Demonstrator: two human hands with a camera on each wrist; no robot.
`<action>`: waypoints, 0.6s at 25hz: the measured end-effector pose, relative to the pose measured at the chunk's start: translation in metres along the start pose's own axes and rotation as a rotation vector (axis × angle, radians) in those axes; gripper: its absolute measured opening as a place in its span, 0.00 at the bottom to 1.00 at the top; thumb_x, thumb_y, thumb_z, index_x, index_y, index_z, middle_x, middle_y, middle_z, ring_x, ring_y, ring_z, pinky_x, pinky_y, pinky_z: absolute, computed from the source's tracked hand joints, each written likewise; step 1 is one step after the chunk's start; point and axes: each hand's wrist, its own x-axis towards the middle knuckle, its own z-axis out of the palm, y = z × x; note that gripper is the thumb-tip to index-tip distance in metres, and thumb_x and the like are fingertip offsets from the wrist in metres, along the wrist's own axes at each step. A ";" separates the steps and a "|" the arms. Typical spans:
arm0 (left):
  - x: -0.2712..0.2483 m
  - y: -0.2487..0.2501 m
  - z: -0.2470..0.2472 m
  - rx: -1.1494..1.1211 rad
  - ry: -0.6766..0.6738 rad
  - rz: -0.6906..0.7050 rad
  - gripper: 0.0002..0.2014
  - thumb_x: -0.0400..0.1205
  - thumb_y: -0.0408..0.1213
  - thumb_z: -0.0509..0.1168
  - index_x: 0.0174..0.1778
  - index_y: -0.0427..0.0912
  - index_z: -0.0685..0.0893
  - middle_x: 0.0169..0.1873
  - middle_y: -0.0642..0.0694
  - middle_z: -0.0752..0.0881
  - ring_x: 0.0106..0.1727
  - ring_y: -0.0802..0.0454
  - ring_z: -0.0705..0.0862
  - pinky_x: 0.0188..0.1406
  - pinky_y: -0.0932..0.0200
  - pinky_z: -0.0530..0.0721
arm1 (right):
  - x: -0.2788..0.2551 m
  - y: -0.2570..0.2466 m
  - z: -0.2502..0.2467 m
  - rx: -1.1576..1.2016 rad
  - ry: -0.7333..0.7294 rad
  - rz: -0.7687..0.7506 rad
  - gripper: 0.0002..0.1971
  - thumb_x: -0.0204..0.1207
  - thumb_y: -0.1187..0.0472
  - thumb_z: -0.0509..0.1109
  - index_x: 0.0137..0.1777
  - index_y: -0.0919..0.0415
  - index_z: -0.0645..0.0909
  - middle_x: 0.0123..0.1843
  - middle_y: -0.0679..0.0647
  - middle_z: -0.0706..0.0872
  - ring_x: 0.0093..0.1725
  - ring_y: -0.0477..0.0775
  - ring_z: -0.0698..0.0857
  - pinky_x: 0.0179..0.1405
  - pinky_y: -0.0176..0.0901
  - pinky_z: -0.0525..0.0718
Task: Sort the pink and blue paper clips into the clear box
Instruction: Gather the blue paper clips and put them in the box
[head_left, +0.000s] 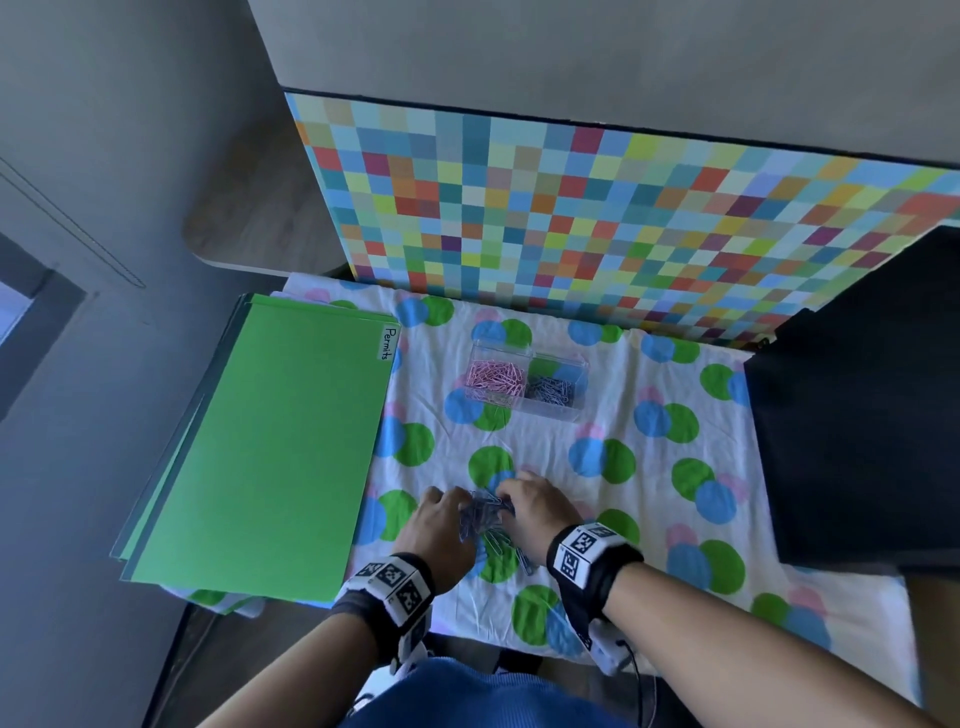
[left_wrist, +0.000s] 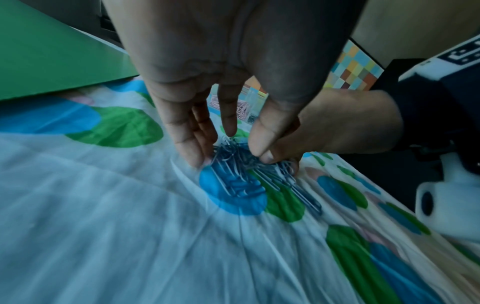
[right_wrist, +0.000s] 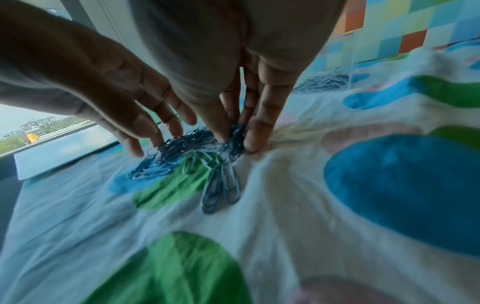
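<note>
Left grip (head_left: 440, 525) touches, right grip (head_left: 531, 510) pinches blue clips (head_left: 485, 513) on spotted cloth (head_left: 652, 486).

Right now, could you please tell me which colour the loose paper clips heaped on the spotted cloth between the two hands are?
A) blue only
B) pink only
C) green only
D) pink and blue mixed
A: the loose blue metal paper clips between the left hand and the right hand show no pink; the pink paper clips lie in the clear plastic box's left compartment.
</note>
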 end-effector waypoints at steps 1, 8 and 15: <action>0.001 0.000 -0.001 0.004 0.013 0.000 0.22 0.76 0.38 0.65 0.66 0.49 0.73 0.59 0.46 0.74 0.58 0.46 0.81 0.58 0.55 0.80 | -0.001 0.000 0.001 0.020 0.022 -0.004 0.08 0.76 0.65 0.67 0.53 0.62 0.83 0.54 0.59 0.82 0.54 0.59 0.83 0.56 0.46 0.82; 0.027 0.016 -0.014 -0.408 0.118 -0.040 0.12 0.82 0.42 0.63 0.59 0.43 0.82 0.52 0.43 0.84 0.46 0.53 0.83 0.45 0.59 0.81 | -0.003 -0.005 -0.016 0.212 0.202 0.029 0.08 0.76 0.66 0.67 0.48 0.64 0.88 0.49 0.62 0.89 0.50 0.59 0.88 0.52 0.46 0.85; 0.044 0.032 -0.038 -1.518 -0.142 -0.386 0.20 0.87 0.44 0.51 0.40 0.35 0.81 0.29 0.41 0.85 0.28 0.48 0.84 0.26 0.59 0.83 | 0.006 -0.047 -0.045 0.381 0.220 -0.203 0.17 0.72 0.69 0.68 0.59 0.57 0.85 0.53 0.56 0.88 0.49 0.50 0.86 0.51 0.31 0.80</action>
